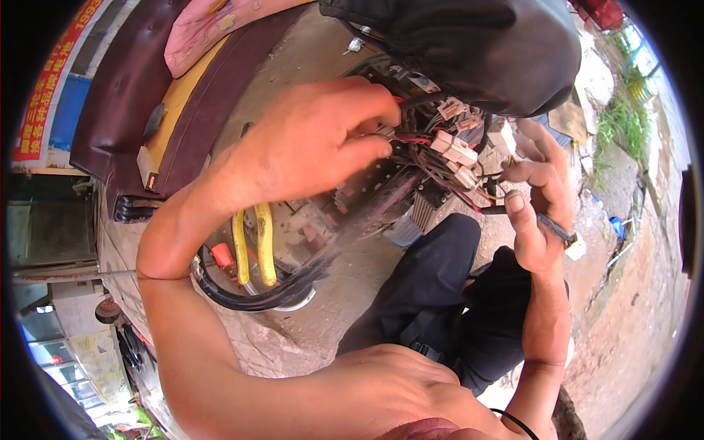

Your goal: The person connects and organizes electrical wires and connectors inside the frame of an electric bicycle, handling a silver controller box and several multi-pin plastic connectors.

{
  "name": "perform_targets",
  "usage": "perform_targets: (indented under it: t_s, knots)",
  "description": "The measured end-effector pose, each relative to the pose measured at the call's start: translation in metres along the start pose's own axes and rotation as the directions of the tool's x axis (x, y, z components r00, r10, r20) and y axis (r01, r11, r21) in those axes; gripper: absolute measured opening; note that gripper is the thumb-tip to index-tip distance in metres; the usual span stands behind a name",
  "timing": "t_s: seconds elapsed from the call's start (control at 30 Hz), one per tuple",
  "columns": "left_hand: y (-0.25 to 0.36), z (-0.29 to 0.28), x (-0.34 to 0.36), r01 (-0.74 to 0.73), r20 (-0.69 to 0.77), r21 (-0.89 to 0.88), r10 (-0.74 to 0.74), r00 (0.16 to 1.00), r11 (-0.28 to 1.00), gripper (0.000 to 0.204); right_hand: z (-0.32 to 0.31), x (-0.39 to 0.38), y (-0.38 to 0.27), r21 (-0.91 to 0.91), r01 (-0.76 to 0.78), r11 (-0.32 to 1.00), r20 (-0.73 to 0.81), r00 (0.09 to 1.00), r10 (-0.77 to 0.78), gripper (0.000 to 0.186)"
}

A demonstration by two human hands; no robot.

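Observation:
In front of me a tangled wiring harness [433,165] with several white plastic connectors [455,148] spills out beneath a black padded cover [469,51]. My left hand [323,139] reaches in from the left, thumb and forefinger closed on wires at the harness's left side; the exact pinch is partly hidden. On the right, my right hand [541,198] has a black-sheathed cable [551,226] across its palm, thumb pressed onto it and fingers curled. Thin wires run from that cable to the harness, and a white connector [576,247] shows at its other end.
Yellow-handled pliers [253,246] and a red-orange piece [221,255] lie left of my knees, near a curved black tube [257,301]. A maroon seat [121,95] with a pink cloth [209,29] stands far left. Grass [623,132] grows along the paving at right.

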State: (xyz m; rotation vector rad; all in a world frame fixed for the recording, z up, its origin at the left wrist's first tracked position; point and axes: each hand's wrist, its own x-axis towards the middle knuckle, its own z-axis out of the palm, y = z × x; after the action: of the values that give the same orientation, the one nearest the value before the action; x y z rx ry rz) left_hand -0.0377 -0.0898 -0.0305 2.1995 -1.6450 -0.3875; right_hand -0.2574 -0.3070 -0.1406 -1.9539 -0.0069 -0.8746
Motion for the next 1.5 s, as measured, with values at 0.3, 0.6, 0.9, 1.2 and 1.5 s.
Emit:
perform_targets:
  t_s: [0.3,0.6,0.9,1.2,1.5]
  knots:
    - [0.001,0.035,0.007,-0.415,-0.278,0.322,0.504,0.818,0.851,0.049,0.009,-0.016,-0.008,0.556,-0.339,0.759,0.128,0.937,0.325,0.022]
    - [0.007,0.047,0.015,-0.478,-0.250,0.416,0.602,0.758,0.774,0.027,0.021,-0.014,-0.023,0.790,-0.259,0.556,0.138,0.958,0.251,0.053]
    - [0.002,0.021,0.017,-0.339,-0.263,0.091,0.351,0.899,0.936,0.018,0.014,-0.009,-0.005,0.537,-0.207,0.818,0.082,0.978,0.193,0.100]
    - [-0.016,0.005,0.016,-0.171,-0.234,-0.342,0.092,0.968,0.924,0.017,0.017,-0.004,-0.003,0.089,0.012,0.996,0.301,0.953,-0.038,0.045]
    - [-0.058,-0.006,0.017,0.003,-0.180,-0.671,-0.167,0.969,0.741,0.027,0.017,-0.016,-0.002,0.460,-0.119,0.880,0.151,0.987,0.054,0.023]
